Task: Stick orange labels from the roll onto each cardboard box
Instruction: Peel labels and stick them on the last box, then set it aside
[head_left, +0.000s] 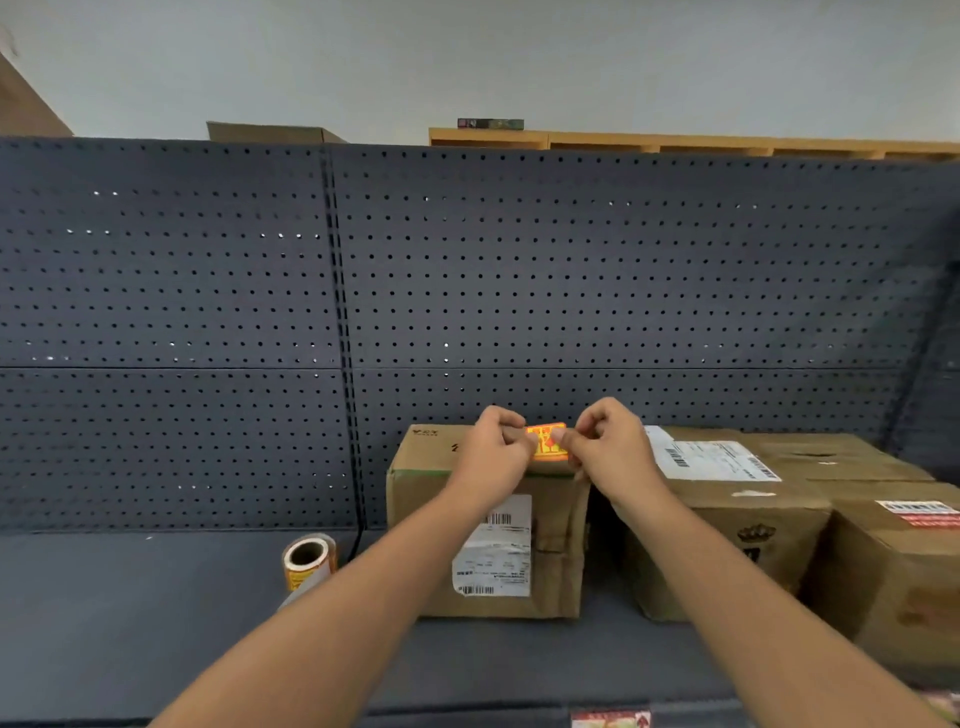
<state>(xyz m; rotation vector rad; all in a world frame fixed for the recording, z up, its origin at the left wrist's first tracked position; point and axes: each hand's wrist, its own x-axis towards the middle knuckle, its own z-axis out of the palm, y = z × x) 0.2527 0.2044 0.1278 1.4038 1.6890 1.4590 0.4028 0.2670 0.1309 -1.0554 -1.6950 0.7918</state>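
Your left hand (493, 452) and right hand (608, 447) both pinch the orange label (545, 441) atop the leftmost box (550, 551) (shelf (130, 613), pegboard behind). Label roll (307, 561) lies left of it.

Shelf (156, 623): left half open apart from the label roll (307, 561) near the middle, toward the back. Right half blocked by three cardboard boxes: left box (519, 551), middle box (727, 525), right box (893, 571); narrow gap between left and middle. Pegboard (467, 270) closes the back edge.
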